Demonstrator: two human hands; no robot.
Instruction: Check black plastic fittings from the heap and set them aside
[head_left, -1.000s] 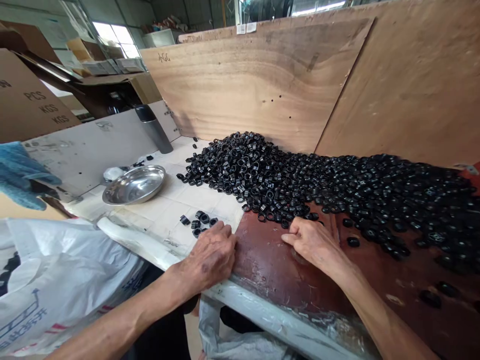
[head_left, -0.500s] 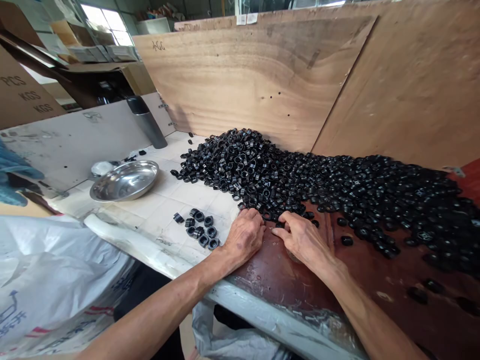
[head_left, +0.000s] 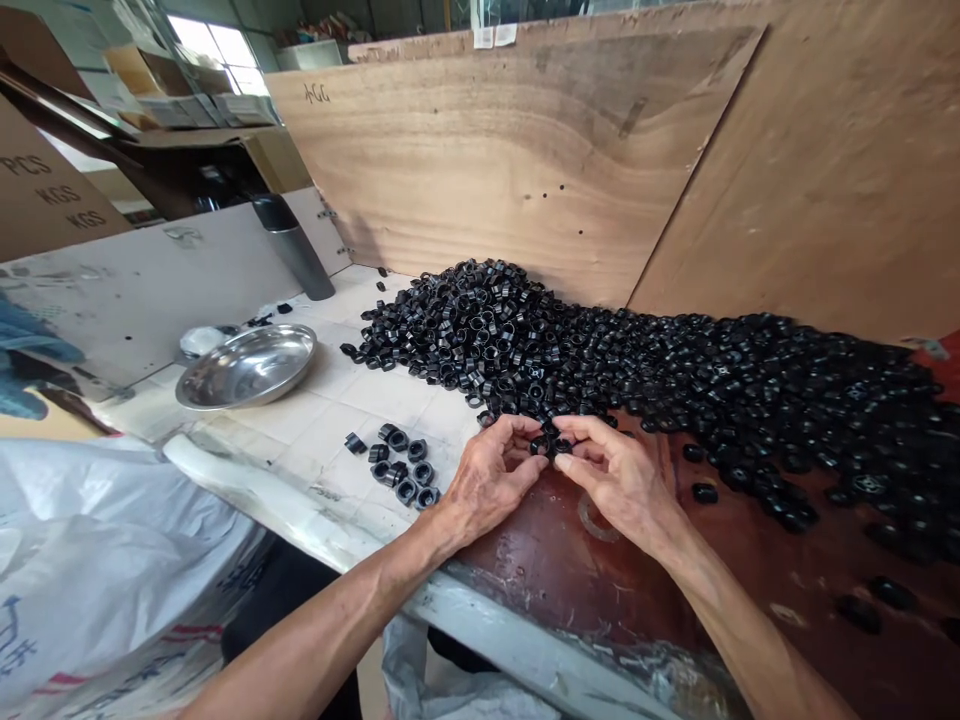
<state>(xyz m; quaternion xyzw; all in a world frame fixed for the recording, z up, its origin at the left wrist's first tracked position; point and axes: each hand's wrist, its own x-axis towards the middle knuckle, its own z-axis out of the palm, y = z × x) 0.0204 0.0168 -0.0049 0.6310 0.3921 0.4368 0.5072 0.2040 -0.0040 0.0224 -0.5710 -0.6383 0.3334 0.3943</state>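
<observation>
My left hand (head_left: 489, 468) pinches a small black plastic ring (head_left: 538, 446) between thumb and fingertips. Close beside it, my right hand (head_left: 621, 478) grips a small black plastic part (head_left: 563, 447), its shape partly covered by the fingers. The two pieces are nearly touching, just above the front of a large heap of black rings (head_left: 480, 325). To the right the heap runs into darker, rounder black caps (head_left: 750, 385). Left of my left hand, several loose black rings (head_left: 406, 491) lie grouped on the pale surface.
A shallow steel bowl (head_left: 251, 370) and a grey bottle (head_left: 300, 250) stand at the left. Plywood boards (head_left: 487, 150) wall off the back. Brown sheeting (head_left: 570, 560) covers the right side of the table. White sacks (head_left: 112, 550) and a blue glove (head_left: 34, 345) are at far left.
Both hands have risen slightly from the heap's front edge and come together. Black pieces now show between the fingertips of each hand. The loose group at left looks the same.
</observation>
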